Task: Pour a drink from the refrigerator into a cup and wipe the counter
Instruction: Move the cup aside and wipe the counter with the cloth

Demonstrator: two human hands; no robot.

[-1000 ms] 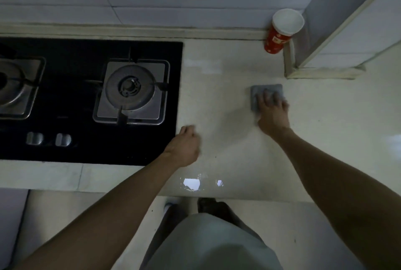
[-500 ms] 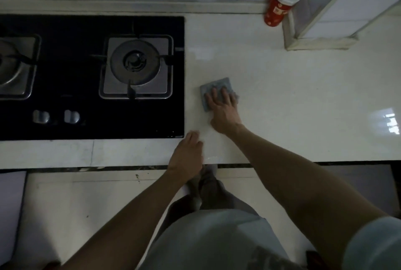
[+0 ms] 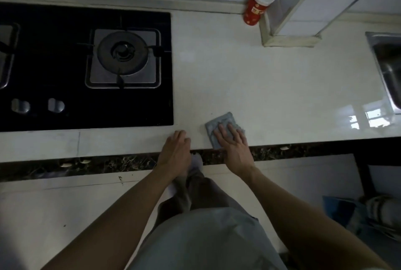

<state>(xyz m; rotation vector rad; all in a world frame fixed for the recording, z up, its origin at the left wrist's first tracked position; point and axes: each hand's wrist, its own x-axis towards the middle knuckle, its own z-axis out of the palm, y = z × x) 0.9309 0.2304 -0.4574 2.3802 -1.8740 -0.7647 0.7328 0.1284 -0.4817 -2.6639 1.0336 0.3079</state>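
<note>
the person wears a pale grey-blue top (image 3: 206, 239), dark grey trousers (image 3: 200, 193) and pale footwear (image 3: 196, 160).

Right hand (image 3: 233, 144): pressing flat on the grey cloth (image 3: 219, 123) at the bench (image 3: 260, 87) edge.
Left hand (image 3: 175, 150): resting just beside the right hand.
Cup (image 3: 259, 4): standing well beyond both hands.

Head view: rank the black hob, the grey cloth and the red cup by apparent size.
Largest by far: black hob.
Unranked: grey cloth and red cup look alike; the cloth lies nearer and the right hand covers part of it.
</note>
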